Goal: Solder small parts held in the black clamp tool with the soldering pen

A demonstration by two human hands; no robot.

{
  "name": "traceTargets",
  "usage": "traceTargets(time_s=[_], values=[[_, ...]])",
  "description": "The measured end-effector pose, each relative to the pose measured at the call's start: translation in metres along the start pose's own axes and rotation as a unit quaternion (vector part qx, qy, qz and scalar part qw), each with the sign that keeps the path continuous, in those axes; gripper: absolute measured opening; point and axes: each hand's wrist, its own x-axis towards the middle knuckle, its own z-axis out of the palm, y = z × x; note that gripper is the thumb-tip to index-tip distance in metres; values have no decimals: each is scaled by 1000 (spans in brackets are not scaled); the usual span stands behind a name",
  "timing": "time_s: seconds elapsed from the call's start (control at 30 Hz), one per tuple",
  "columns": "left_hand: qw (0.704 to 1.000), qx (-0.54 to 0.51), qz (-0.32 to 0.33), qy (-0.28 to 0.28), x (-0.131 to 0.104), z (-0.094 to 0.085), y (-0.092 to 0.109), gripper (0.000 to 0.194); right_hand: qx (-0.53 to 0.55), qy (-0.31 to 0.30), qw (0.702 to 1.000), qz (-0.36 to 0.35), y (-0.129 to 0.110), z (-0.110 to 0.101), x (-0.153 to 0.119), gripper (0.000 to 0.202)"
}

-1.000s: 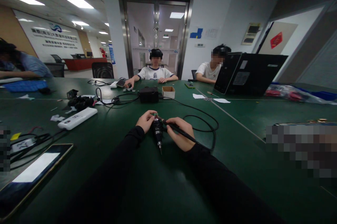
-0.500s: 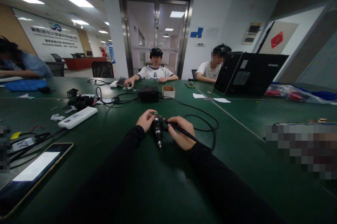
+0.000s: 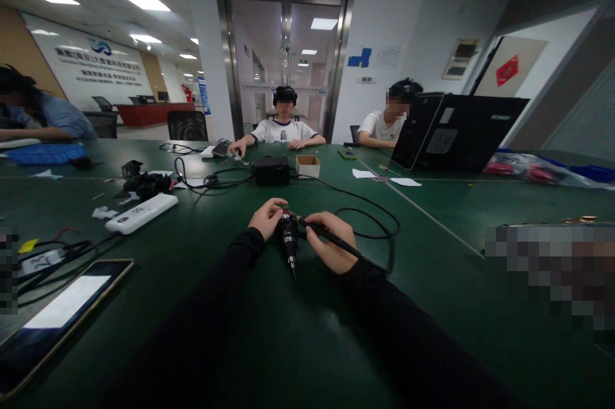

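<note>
At the middle of the green table (image 3: 269, 332), the left hand (image 3: 266, 218) is curled around the far end of a small dark motor-like part (image 3: 288, 237), whose thin metal shaft points toward the near edge; a bit of green and red shows at its far tip, too small to make out. The right hand (image 3: 328, 247) is closed in a pen grip on a black soldering iron (image 3: 323, 236), its tip laid against the far end of the part, just beside the left fingertips. The iron's black cord (image 3: 379, 223) loops away to the right on the table and runs back toward a black box (image 3: 271, 172) farther off, with a small cardboard box (image 3: 308, 166) just right of it. Both forearms are in black sleeves. On the left lie a white power strip (image 3: 141, 213), a tangle of black parts (image 3: 147, 184) beyond it, and a tablet (image 3: 57, 316) with a lit screen at the near left corner. An open black laptop (image 3: 456, 133) stands far right. Two people in white shirts sit at the far side, one with a hand (image 3: 236, 149) on the table, and another person in blue leans in at the far left
</note>
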Motion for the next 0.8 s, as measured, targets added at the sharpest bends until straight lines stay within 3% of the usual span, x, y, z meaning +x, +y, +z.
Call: traceTargets(time_s=[0.43, 0.8], values=[[1000, 12, -20, 16, -1, 0, 3, 26, -8, 13, 1000, 9, 0, -1, 1, 12], [1000, 4, -26, -5, 0, 0, 5, 26, -6, 8, 1000, 17, 1, -1, 1, 12]])
